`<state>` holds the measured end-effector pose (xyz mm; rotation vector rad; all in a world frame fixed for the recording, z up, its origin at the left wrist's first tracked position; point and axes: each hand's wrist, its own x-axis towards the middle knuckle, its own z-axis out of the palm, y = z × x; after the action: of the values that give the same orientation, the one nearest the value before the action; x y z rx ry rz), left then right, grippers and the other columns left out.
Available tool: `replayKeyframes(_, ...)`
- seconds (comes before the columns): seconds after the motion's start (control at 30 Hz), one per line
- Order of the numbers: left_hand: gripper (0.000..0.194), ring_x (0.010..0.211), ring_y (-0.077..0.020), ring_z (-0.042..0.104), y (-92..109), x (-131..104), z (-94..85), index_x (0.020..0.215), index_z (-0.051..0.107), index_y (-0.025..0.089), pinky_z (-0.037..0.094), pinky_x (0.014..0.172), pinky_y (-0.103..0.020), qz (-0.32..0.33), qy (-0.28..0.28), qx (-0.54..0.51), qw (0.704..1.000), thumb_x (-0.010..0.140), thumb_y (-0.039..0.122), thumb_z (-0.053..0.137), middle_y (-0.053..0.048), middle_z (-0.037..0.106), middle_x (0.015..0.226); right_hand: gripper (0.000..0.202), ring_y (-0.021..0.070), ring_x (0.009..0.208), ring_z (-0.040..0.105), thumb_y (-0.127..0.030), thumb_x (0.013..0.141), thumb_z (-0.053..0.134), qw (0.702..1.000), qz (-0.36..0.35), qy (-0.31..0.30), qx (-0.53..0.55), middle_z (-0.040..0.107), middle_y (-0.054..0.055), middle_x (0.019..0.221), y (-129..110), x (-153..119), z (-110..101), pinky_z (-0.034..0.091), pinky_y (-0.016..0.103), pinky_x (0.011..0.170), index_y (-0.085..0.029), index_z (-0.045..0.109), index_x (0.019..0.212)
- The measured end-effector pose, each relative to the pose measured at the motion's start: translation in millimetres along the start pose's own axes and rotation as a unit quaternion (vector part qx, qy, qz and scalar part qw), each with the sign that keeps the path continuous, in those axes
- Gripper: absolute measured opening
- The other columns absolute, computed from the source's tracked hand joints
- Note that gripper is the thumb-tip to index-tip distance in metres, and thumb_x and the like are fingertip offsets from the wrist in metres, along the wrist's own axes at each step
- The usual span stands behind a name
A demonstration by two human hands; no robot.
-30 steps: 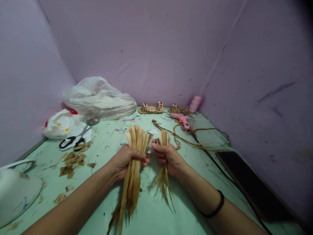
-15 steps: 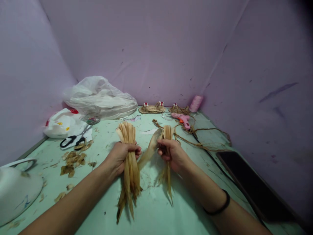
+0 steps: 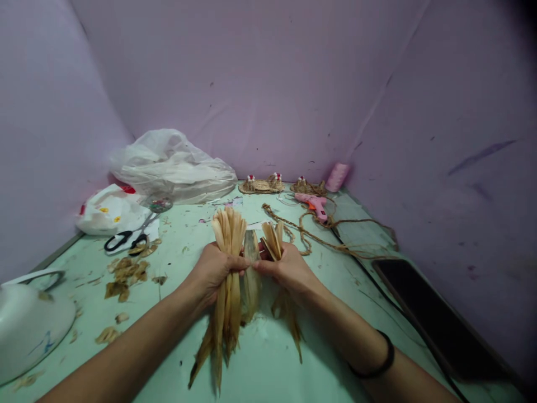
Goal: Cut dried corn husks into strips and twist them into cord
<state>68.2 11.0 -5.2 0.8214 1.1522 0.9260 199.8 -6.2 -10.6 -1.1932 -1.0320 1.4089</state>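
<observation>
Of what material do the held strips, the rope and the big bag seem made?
Strips: probably dried leaf or husk, matte; papery, with ragged tips.
Rope: perhaps plant fibre, rough; brown strands.
Big bag: likely thin plastic, slightly shiny; translucent, crumpled.

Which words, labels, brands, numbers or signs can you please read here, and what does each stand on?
No text can be read.
Printed white bag: its red and yellow marks are too blurred to read.
White domed object: blue marks, no legible letters.
Pink glue gun: no legible label.
</observation>
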Motion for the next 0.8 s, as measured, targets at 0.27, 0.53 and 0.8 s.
replayKeyframes(0.27,0.024,0.049,-0.0138,0.055,-1,-1,-1.5,0.062,0.06,0.011,0.043,0.047,-0.024,0.026,-0.023,0.016,0.999,0.042,0.006,0.071,-0.001,0.059,0.053,0.018,0.0092,0.049,0.041,-0.014,0.047,0.069,1.0,-0.009,-0.008,0.021,0.045,-0.005,0.049,1,0,0,0.038,0.023,0.051,-0.017,0.052,0.052)
replayKeyframes(0.53,0.023,0.045,-0.0115,0.051,-4,1,-2.1,0.057,0.056,0.012,0.041,0.046,-0.024,0.032,0.003,0.018,0.999,0.039,0.004,0.067,0.002,0.055,0.049,0.011,0.0101,0.056,0.045,-0.012,0.053,0.061,0.998,-0.046,0.004,-0.048,0.055,-0.002,0.061,6,-2,5,0.037,0.022,0.053,-0.014,0.059,0.064)
replayKeyframes(0.8,0.025,0.041,-0.006,0.044,5,2,-6.0,0.056,0.055,0.012,0.033,0.04,-0.017,0.011,-0.029,-0.006,1.0,0.038,0.006,0.07,0.004,0.051,0.046,0.011,0.0069,0.045,0.035,-0.013,0.051,0.056,0.984,0.004,0.154,-0.085,0.044,-0.006,0.048,9,13,-14,0.026,0.02,0.042,-0.015,0.057,0.063)
